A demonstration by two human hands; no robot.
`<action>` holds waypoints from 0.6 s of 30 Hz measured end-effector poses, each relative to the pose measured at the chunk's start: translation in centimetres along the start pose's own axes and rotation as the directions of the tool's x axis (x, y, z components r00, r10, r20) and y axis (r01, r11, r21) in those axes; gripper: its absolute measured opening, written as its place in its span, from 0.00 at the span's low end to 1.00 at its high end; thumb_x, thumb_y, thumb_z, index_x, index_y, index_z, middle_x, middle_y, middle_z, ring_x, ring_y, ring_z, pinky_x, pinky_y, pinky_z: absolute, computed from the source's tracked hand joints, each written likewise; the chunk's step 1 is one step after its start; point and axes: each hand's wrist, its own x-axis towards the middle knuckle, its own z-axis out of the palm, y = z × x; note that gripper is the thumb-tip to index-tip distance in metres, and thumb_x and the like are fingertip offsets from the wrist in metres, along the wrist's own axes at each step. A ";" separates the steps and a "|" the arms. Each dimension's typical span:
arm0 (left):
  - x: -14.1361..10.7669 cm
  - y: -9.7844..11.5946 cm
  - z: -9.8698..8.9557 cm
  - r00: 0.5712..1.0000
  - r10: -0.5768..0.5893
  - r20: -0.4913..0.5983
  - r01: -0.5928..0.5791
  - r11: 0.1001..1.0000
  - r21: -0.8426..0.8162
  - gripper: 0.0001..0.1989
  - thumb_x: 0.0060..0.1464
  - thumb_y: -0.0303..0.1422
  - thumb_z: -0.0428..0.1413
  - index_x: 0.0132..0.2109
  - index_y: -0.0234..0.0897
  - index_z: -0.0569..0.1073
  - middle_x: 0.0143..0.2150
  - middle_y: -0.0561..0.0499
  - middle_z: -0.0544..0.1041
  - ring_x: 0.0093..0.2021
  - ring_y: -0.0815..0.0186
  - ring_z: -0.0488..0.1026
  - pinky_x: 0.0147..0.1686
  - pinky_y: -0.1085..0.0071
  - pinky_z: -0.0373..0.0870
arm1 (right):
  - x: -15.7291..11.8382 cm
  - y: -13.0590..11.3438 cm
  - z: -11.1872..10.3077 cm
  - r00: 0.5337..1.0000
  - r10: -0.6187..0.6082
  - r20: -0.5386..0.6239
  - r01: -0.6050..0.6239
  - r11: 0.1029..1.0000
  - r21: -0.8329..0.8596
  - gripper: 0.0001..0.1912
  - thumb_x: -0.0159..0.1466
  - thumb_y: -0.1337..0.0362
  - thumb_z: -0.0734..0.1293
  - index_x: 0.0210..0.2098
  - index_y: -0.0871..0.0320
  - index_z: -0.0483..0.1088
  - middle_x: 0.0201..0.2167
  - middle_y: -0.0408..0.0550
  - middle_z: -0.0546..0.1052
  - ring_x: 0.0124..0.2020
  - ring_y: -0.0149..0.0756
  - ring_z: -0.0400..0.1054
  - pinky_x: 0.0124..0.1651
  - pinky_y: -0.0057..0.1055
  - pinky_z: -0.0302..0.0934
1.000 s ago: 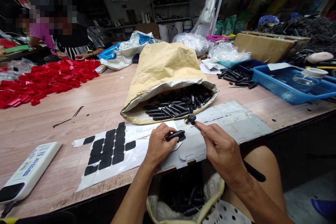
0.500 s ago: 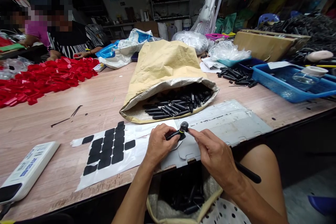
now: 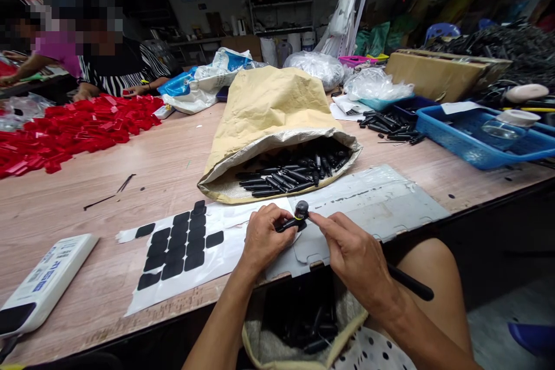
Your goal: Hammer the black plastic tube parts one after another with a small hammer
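Observation:
My left hand (image 3: pixel 266 235) pinches a slim black tube (image 3: pixel 286 224) with a yellow ring near its right end. A small hammer (image 3: pixel 418 287) with a black handle runs under my right hand (image 3: pixel 358 251). That hand is closed round it, index finger stretched along it toward a rounded black head. The head sits against the tube's ringed end; my fingers hide most of the handle. Beneath the tube lies a small dark piece on the grey board (image 3: pixel 368 196). Just beyond my hands a yellow-brown sack (image 3: pixel 277 104) opens toward me, full of similar black tubes (image 3: pixel 286 178).
Black square stickers (image 3: pixel 177 243) on white backing lie left of my hands. A white power strip (image 3: pixel 47 283), red parts (image 3: pixel 73 133) and a blue tray (image 3: pixel 481 139) share the table. Another sack (image 3: pixel 299 361) with black tubes is below the edge. Co-workers sit at far left.
The hammer's head has shifted slightly left and my right hand has turned a little. My left hand keeps its grip on the tube. A co-worker's arm at far left has moved leftward.

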 end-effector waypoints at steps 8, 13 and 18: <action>0.0 0.0 0.1 1.000 0.007 -0.002 -0.007 1.000 -0.012 0.05 0.50 0.27 0.63 0.36 0.40 0.79 0.35 0.53 0.76 0.38 0.64 0.71 0.40 0.67 0.64 | -0.1 -0.6 -0.6 0.992 -0.049 -0.114 0.053 0.998 0.026 0.29 0.66 0.76 0.57 0.60 0.47 0.72 0.36 0.46 0.77 0.34 0.31 0.73 0.36 0.25 0.66; -0.1 0.1 0.1 1.000 0.004 0.008 -0.004 1.000 0.007 0.05 0.50 0.27 0.63 0.36 0.41 0.79 0.34 0.53 0.76 0.38 0.64 0.71 0.39 0.67 0.64 | -0.1 0.4 -0.5 0.998 0.006 -0.057 -0.006 1.000 0.005 0.27 0.68 0.74 0.58 0.61 0.47 0.71 0.36 0.45 0.77 0.37 0.33 0.74 0.38 0.26 0.65; -0.1 0.1 -0.1 1.000 0.002 0.009 -0.002 1.000 0.018 0.05 0.51 0.28 0.63 0.37 0.41 0.78 0.36 0.53 0.76 0.38 0.63 0.71 0.40 0.67 0.65 | 0.6 2.9 -1.5 0.989 0.051 -0.140 -0.064 0.994 -0.091 0.25 0.69 0.71 0.59 0.60 0.45 0.72 0.40 0.44 0.78 0.39 0.34 0.73 0.38 0.29 0.62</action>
